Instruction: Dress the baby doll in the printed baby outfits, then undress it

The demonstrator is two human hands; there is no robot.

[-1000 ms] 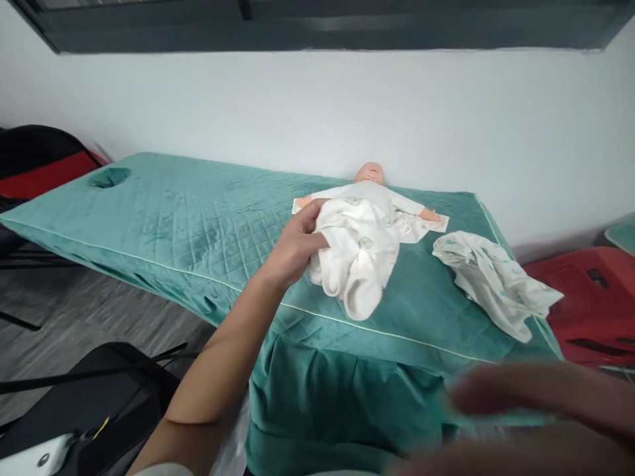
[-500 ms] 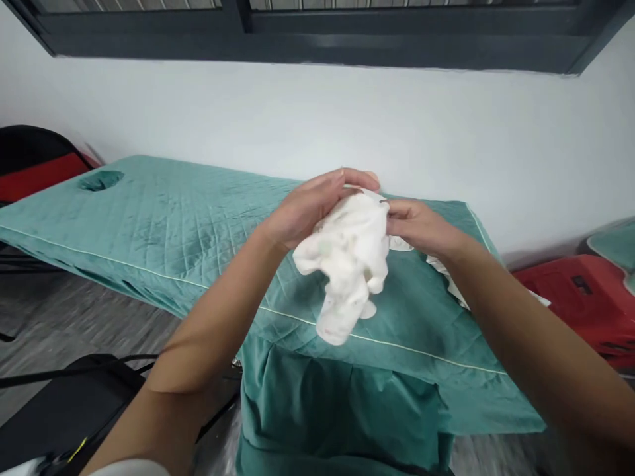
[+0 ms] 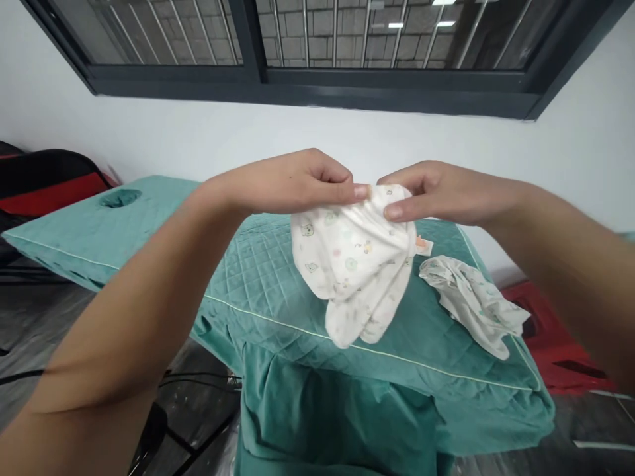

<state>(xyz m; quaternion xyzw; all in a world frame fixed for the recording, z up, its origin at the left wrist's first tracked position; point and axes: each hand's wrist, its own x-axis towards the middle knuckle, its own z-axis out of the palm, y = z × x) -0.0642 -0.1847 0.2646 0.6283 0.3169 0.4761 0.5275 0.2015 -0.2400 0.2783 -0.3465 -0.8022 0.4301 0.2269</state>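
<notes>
Pinched at its top edge in the nearly closed left hand (image 3: 302, 185) and the likewise nearly closed right hand (image 3: 436, 190), frame centre: white printed garment (image 3: 352, 258), hanging in view across the piped near edge (image 3: 278, 320) of the green bed (image 3: 268, 277). At right, by the bed's right edge, crumpled patterned cloth (image 3: 471, 297). Left of centre, broad level quilted stretch; farther toward upper left, oval hole (image 3: 120, 198) sunk in the bed. Behind, white wall (image 3: 198, 139); along the top, barred window (image 3: 397, 92).
</notes>
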